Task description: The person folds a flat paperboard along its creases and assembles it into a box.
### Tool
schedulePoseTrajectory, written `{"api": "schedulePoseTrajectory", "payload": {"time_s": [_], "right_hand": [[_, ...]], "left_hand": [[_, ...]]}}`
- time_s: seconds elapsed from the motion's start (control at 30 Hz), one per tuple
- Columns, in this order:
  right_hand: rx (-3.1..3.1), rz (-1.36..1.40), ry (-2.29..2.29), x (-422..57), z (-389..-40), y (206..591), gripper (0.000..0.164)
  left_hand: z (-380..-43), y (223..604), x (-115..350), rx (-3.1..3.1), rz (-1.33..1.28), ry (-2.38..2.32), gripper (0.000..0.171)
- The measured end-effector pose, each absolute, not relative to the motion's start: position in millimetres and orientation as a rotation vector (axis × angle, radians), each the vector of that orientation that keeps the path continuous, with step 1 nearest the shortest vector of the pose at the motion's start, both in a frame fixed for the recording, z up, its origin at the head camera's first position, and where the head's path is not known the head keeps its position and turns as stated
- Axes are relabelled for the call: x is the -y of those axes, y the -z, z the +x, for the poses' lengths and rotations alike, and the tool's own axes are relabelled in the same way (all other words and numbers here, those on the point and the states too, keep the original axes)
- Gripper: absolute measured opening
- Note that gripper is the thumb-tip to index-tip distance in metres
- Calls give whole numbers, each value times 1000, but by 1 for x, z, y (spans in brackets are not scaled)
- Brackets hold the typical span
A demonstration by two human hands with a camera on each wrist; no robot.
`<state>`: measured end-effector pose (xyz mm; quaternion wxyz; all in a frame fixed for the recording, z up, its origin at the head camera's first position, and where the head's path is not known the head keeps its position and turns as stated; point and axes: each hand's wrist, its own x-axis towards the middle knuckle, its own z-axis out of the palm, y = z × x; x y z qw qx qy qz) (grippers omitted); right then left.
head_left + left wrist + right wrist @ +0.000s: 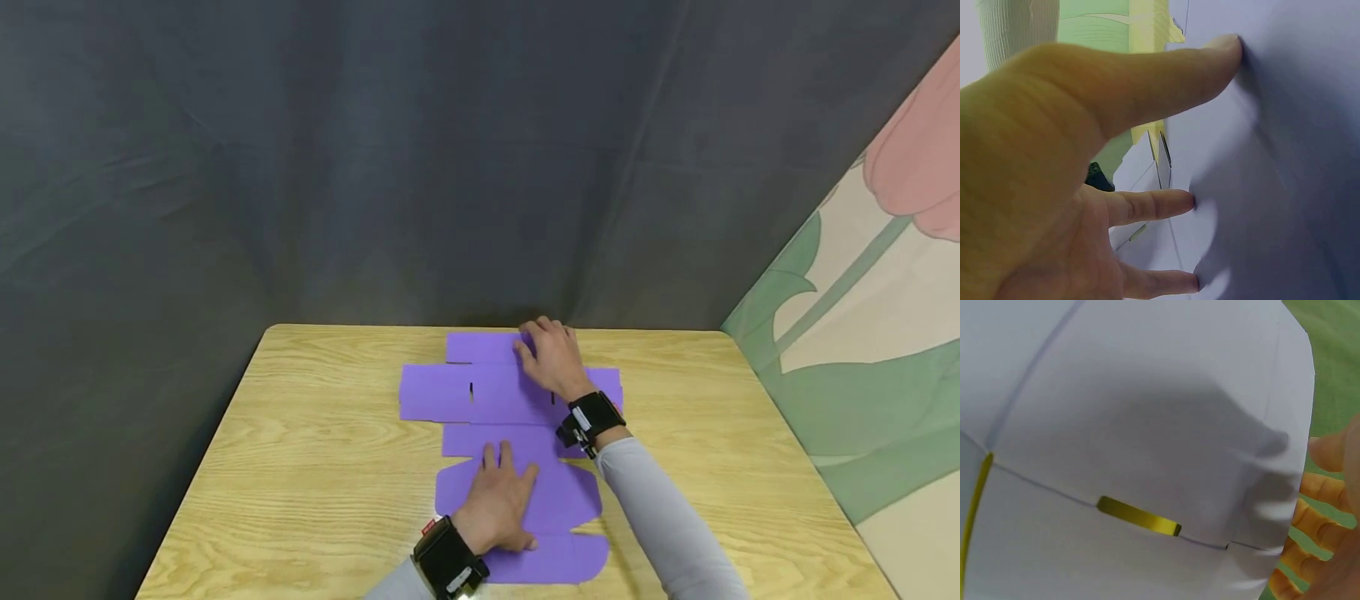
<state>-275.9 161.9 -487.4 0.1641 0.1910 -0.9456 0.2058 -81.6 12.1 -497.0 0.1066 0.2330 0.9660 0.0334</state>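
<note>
A purple unfolded cardboard box [510, 396], cut with slots and fold lines, lies on the wooden table. My left hand [495, 504] rests on its near panels with the fingers spread; in the left wrist view the thumb tip [1225, 47] and two fingertips touch the card. At the far end my right hand [555, 358] grips the edge of the last panel. Seen from the right wrist, the curled fingers [1319, 528] reach over the panel's edge, their tips partly hidden behind it. The card [1147, 444] looks pale there, with the hand's shadow on it.
The light wooden table [322, 467] extends on both sides of the cardboard. A dark curtain [450, 167] hangs right behind the table's far edge. To the right is a cloth with a tulip print [862, 375].
</note>
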Motion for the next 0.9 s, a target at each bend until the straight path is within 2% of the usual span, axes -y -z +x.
{"api": "schedulePoseTrajectory", "payload": {"time_s": [0.9], "right_hand": [[2532,680,-541,-156,-247,443,22]], "left_hand": [[-95,502,7,-2866,738,-183,101]]}}
